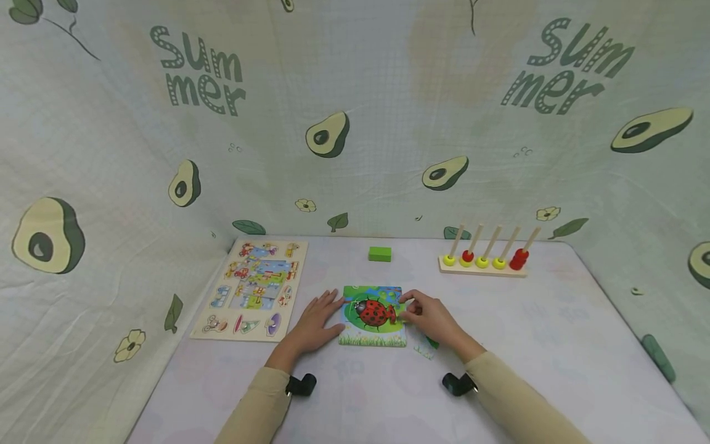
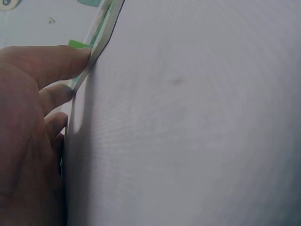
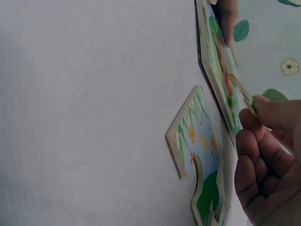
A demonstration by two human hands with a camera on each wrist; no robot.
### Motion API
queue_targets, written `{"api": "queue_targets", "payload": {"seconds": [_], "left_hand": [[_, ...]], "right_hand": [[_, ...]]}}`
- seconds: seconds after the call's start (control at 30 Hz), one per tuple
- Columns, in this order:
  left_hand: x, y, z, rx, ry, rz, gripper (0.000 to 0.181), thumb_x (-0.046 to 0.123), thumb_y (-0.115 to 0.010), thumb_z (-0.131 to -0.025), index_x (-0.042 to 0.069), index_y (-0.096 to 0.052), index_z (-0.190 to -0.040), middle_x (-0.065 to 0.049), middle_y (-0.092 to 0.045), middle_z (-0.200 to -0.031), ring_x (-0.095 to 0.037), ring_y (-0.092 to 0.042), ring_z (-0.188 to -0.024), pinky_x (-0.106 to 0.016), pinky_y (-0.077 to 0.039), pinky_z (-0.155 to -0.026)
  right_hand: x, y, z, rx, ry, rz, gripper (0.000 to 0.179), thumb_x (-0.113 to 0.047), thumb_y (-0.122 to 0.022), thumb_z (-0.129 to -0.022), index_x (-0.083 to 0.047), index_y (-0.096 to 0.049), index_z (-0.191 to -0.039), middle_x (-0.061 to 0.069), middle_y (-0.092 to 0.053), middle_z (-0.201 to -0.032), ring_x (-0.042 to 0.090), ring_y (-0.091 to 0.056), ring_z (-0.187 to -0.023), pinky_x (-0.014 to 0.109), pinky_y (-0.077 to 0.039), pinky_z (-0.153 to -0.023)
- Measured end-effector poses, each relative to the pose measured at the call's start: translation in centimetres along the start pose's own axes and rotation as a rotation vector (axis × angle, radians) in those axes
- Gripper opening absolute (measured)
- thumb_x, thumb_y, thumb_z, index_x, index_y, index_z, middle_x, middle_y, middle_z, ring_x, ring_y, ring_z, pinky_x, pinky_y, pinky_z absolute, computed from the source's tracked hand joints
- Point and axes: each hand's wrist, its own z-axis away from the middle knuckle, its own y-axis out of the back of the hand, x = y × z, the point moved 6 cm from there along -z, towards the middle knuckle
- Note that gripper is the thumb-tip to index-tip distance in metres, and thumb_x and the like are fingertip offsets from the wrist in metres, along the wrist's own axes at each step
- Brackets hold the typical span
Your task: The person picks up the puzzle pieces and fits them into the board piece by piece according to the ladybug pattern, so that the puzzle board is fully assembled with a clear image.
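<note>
A square ladybug puzzle [image 1: 371,340] lies on the table between my hands. My left hand [image 1: 312,324] rests at its left side, fingers spread and thumb touching the edge. In the left wrist view, that thumb [image 2: 61,61] lies against the puzzle's rim. Over the puzzle's right part, my right hand [image 1: 434,319] pinches a thin puzzle piece [image 3: 243,91] between thumb and forefinger, tilted above the ladybug picture. Beside the puzzle lies a loose piece [image 3: 202,129] with grass and small orange flowers. Part of it is hidden under my right hand in the head view.
A wooden picture puzzle board [image 1: 208,331] lies at the left. At the back stands a green block [image 1: 379,254]. A peg stand [image 1: 482,269] with yellow and red beads is at the back right. A patterned cloth [image 1: 383,80] hangs behind the table.
</note>
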Motion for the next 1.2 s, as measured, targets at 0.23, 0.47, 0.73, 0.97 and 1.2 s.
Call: {"api": "queue_targets", "payload": {"seconds": [0.23, 0.47, 0.73, 0.97, 1.2], "left_hand": [[-0.1, 0.0, -0.1, -0.001, 0.0, -0.002, 0.064, 0.036, -0.06, -0.101, 0.013, -0.04, -0.157, -0.01, -0.025, -0.167, -0.029, -0.014, -0.156, -0.049, -0.008, -0.127], [-0.1, 0.0, 0.0, -0.003, -0.003, 0.005, 0.065, 0.037, -0.06, -0.101, 0.012, -0.039, -0.158, -0.01, -0.025, -0.167, -0.029, -0.014, -0.156, -0.05, -0.008, -0.127], [0.0, 0.0, 0.0, -0.003, -0.002, -0.004, 0.065, 0.037, -0.06, -0.101, 0.012, -0.04, -0.158, -0.009, -0.026, -0.167, -0.029, -0.015, -0.156, -0.049, -0.009, -0.127], [0.1, 0.1, 0.0, -0.002, 0.001, -0.002, 0.065, 0.036, -0.061, -0.101, 0.012, -0.04, -0.157, -0.01, -0.026, -0.167, -0.03, -0.015, -0.156, -0.05, -0.008, -0.127], [0.0, 0.0, -0.1, -0.004, 0.003, -0.008, 0.065, 0.037, -0.061, -0.101, 0.013, -0.04, -0.158, -0.01, -0.025, -0.167, -0.029, -0.014, -0.156, -0.049, -0.008, -0.127]], "right_hand": [[-0.5, -1.1, -0.8, -0.01, -0.03, 0.025, 0.024, -0.018, -0.074, -0.095, -0.011, -0.066, -0.116, -0.008, -0.06, -0.075, 0.01, -0.05, -0.062, 0.024, -0.041, -0.056], [-0.5, -1.8, -1.2, -0.031, -0.042, 0.061, 0.024, -0.02, -0.074, -0.095, -0.011, -0.067, -0.117, -0.008, -0.059, -0.074, 0.009, -0.049, -0.061, 0.024, -0.041, -0.057], [-1.0, -1.9, -1.1, -0.052, -0.003, 0.144, 0.025, -0.022, -0.074, -0.095, -0.014, -0.07, -0.118, -0.009, -0.055, -0.073, 0.008, -0.048, -0.063, 0.025, -0.041, -0.059], [-1.2, -1.9, -0.9, -0.111, 0.051, 0.213, 0.028, -0.018, -0.071, -0.097, -0.016, -0.074, -0.124, -0.008, -0.055, -0.084, 0.01, -0.047, -0.073, 0.027, -0.041, -0.064], [-1.3, -2.0, -0.8, -0.147, 0.051, 0.239, 0.024, -0.017, -0.07, -0.097, -0.018, -0.078, -0.12, -0.007, -0.059, -0.089, 0.011, -0.047, -0.075, 0.027, -0.041, -0.066]]}}
